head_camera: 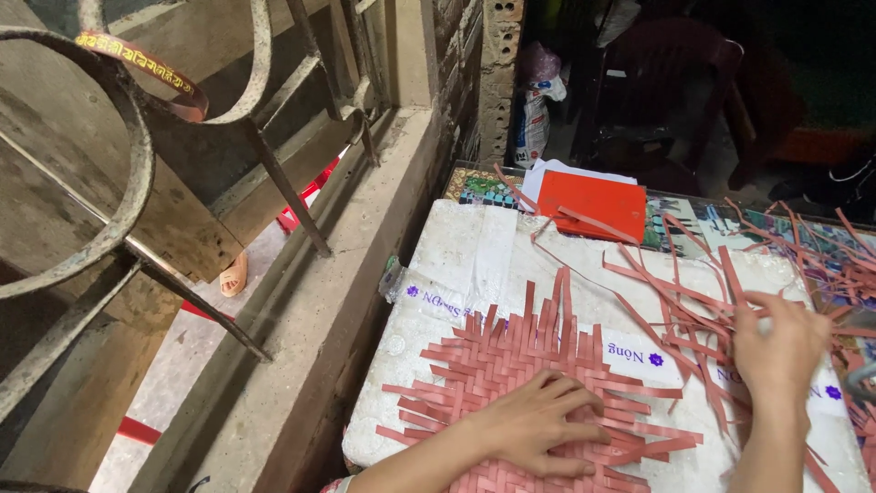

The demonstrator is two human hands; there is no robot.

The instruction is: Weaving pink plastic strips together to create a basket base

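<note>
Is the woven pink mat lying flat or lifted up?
Flat: the woven mat lies spread on the white foam board, pressed under the left hand.

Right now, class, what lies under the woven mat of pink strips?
The woven mat rests on a white foam slab, with the left hand pressed flat on top. The slab's surface beneath the mat and hand is hidden.

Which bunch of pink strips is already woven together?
The woven mat under the left hand, its strips crossed in a tight zigzag. The loose strips by the right hand lie scattered on the white foam board, uncrossed.
</note>
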